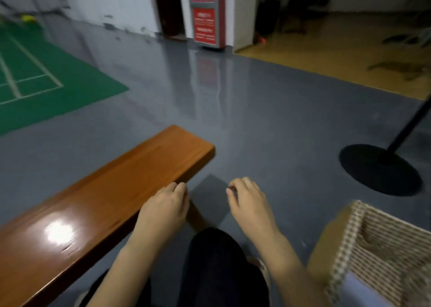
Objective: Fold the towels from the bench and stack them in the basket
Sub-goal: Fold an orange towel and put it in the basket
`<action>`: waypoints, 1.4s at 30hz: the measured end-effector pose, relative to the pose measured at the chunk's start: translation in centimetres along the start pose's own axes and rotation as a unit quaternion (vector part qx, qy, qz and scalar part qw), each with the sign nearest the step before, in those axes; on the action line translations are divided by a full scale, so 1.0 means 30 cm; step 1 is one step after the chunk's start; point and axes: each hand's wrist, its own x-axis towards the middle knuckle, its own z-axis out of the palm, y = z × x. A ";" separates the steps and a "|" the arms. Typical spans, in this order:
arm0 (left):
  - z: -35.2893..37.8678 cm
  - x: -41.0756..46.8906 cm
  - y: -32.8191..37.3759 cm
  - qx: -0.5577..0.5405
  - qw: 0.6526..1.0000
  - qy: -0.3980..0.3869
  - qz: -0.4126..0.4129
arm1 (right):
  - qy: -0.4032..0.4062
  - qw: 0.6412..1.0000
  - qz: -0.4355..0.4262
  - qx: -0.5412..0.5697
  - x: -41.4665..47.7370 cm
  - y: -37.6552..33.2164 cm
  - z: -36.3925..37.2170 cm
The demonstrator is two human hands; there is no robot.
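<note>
The wooden bench (pixel 105 201) runs from the lower left to the middle of the head view, and its glossy top shows no towel. My left hand (pixel 165 206) hovers at the bench's near edge with its fingers loosely curled and nothing in them. Just to the right, over the grey floor, my right hand (pixel 249 201) is loosely curled too and holds nothing. The woven basket (pixel 349 236) stands on the floor at the lower right. A pale lavender cloth (pixel 356 285) shows inside it at the frame's bottom edge.
A black round stand base with a pole (pixel 380 171) sits on the floor to the right, beyond the basket. My dark-trousered knee (pixel 221 260) is between my arms. A green court mat (pixel 35 78) lies far left, and a red and white sign stand (pixel 207 15) is at the back.
</note>
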 end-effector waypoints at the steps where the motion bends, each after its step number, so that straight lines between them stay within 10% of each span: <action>1: -0.038 -0.037 -0.054 0.007 1.000 0.009 -0.026 | -0.022 0.999 -0.026 0.008 0.016 -0.066 0.025; 20: -0.434 -1.059 -0.650 0.079 0.858 0.037 -0.506 | -0.285 0.858 -0.423 0.055 -0.355 -1.092 0.555; 42: -0.631 -1.364 -1.174 0.082 0.815 0.157 -0.552 | -0.309 0.813 -0.487 0.080 -0.500 -1.770 0.956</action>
